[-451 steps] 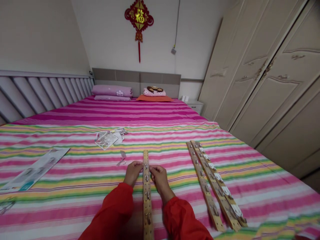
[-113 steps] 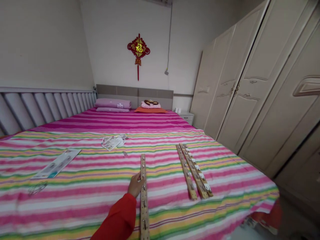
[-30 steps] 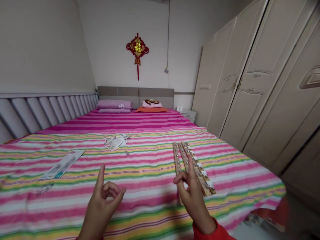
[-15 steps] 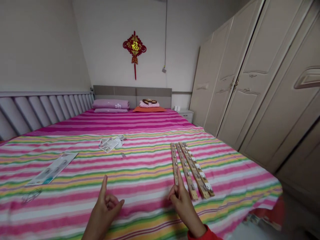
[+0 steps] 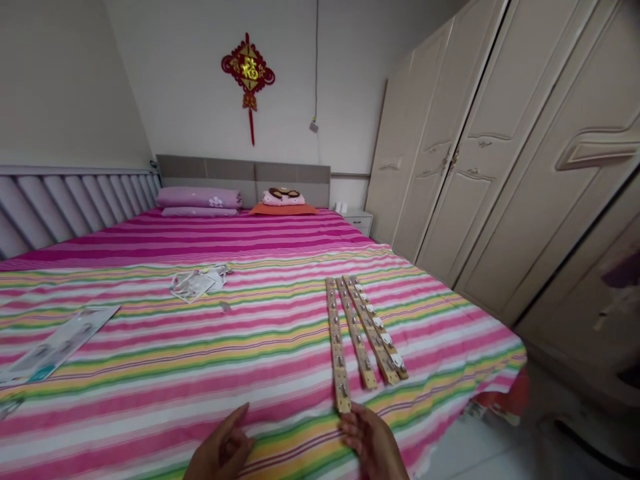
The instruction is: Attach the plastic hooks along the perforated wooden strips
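Observation:
My right hand [image 5: 373,443] is at the near end of the leftmost wooden strip [image 5: 335,333], with thumb and fingers closed round that end. A row of small metal pieces, perhaps hooks, runs along this strip. Beside it on the striped cloth lie a second wooden strip [image 5: 354,320], a third [image 5: 375,337] and a fourth that carries white round pieces [image 5: 379,323]. To the left, my left hand [image 5: 220,448] hovers low over the cloth, holding nothing, its index finger stretched and other fingers loosely bent.
Clear plastic packets [image 5: 195,283] and a small grey scrap [image 5: 225,307] lie farther back on the bed. A long clear package [image 5: 60,343] is at left. Folded bedding [image 5: 200,199] sits by the headboard [image 5: 293,175]; wardrobes [image 5: 505,153] line the right side.
My right hand has come down and back from a pointing pose to the leftmost strip's near end. My left hand has lowered. The view has shifted a little to the right.

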{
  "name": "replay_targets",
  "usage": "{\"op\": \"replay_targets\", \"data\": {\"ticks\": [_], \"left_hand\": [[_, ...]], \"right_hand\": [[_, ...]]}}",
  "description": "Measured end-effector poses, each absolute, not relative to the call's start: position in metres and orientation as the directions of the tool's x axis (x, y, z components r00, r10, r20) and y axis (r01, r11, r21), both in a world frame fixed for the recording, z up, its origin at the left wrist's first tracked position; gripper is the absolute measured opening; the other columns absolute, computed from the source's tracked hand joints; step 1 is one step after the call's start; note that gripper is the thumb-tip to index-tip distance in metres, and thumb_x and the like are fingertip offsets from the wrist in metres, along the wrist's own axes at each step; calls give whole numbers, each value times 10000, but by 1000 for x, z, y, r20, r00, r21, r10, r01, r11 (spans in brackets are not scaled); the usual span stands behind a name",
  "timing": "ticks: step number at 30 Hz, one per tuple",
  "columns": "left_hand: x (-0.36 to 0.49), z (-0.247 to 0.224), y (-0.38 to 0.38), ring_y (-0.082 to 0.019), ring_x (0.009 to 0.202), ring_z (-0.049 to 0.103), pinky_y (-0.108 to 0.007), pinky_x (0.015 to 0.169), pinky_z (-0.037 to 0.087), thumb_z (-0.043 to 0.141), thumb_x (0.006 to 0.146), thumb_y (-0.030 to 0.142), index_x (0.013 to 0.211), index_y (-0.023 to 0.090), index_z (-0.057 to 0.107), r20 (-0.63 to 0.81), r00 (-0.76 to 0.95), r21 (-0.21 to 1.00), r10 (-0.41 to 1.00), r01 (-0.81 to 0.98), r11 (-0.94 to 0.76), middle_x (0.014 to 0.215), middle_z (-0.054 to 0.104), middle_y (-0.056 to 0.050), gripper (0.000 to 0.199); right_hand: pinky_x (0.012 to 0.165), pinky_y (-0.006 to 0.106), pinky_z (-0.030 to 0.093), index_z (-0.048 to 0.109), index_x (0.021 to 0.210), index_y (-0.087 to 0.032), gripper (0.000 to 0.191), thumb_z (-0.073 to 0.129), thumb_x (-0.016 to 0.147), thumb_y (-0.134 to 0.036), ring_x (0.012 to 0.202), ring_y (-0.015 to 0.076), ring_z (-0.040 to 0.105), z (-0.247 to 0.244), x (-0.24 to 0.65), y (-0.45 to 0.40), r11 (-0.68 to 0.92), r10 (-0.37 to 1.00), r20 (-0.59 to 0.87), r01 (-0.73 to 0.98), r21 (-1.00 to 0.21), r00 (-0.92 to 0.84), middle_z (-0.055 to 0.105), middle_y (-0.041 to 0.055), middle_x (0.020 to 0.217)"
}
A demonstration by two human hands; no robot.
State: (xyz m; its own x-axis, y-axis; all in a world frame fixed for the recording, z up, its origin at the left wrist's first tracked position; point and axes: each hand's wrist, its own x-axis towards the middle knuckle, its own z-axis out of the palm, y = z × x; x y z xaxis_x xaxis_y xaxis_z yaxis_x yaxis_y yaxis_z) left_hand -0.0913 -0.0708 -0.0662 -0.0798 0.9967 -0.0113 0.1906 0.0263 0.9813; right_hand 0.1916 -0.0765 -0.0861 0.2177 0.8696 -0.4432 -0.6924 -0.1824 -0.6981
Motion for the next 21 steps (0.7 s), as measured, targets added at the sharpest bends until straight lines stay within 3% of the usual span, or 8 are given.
{"op": "replay_targets", "data": {"ticks": [3, 6, 9, 12, 17, 21], "left_hand": [[-85, -67, -73, -129, 578, 530, -258, 541, 442, 666, 649, 576, 1166, 194, 591, -98, 63, 986, 993, 139, 88, 649, 580, 11, 647], [-79, -63, -73, -149, 612, 562, -285, 589, 455, 690, 634, 567, 1147, 187, 609, -180, 212, 983, 961, 85, 166, 650, 599, 1, 643], [-70, -63, -75, -144, 608, 564, -288, 601, 447, 711, 600, 586, 1097, 176, 632, -210, 198, 978, 958, 22, 209, 647, 595, 2, 650], [-59, -63, -78, -136, 582, 558, -282, 582, 430, 721, 556, 618, 1035, 159, 655, -241, 166, 968, 956, -24, 248, 634, 599, -3, 666], [-49, -58, -76, -140, 596, 581, -277, 592, 437, 703, 586, 613, 1020, 168, 667, -317, 246, 944, 916, -7, 329, 690, 653, -32, 623], [-37, -63, -78, -126, 556, 557, -252, 522, 416, 641, 617, 660, 951, 162, 683, -255, 127, 965, 959, -35, 261, 685, 650, -38, 600]], "right_hand": [[575, 264, 509, 642, 761, -106, 285, 736, 689, -365, 595, 177, 670, -82, 189, -65, -272, 883, -468, -783, -559, 28, 712, 104, 694], [543, 233, 487, 657, 816, -88, 300, 704, 748, -376, 557, 143, 647, -77, 188, -54, -290, 909, -409, -821, -492, -76, 722, 119, 749], [412, 168, 374, 663, 834, -83, 346, 700, 749, -416, 440, 75, 535, -76, 185, -47, -311, 922, -351, -851, -424, -162, 691, 76, 701], [340, 135, 229, 660, 930, -99, 421, 692, 739, -472, 363, 28, 379, -76, 179, -43, -288, 941, -283, -881, -376, -187, 573, -26, 570], [328, 134, 137, 631, 986, -158, 437, 704, 713, -491, 319, 16, 226, -75, 158, -43, -190, 968, -233, -881, -432, -95, 387, -118, 446], [322, 145, 102, 609, 917, -176, 468, 650, 709, -593, 295, 19, 186, -75, 130, -49, -124, 965, -260, -834, -537, 23, 391, -117, 399]]}}
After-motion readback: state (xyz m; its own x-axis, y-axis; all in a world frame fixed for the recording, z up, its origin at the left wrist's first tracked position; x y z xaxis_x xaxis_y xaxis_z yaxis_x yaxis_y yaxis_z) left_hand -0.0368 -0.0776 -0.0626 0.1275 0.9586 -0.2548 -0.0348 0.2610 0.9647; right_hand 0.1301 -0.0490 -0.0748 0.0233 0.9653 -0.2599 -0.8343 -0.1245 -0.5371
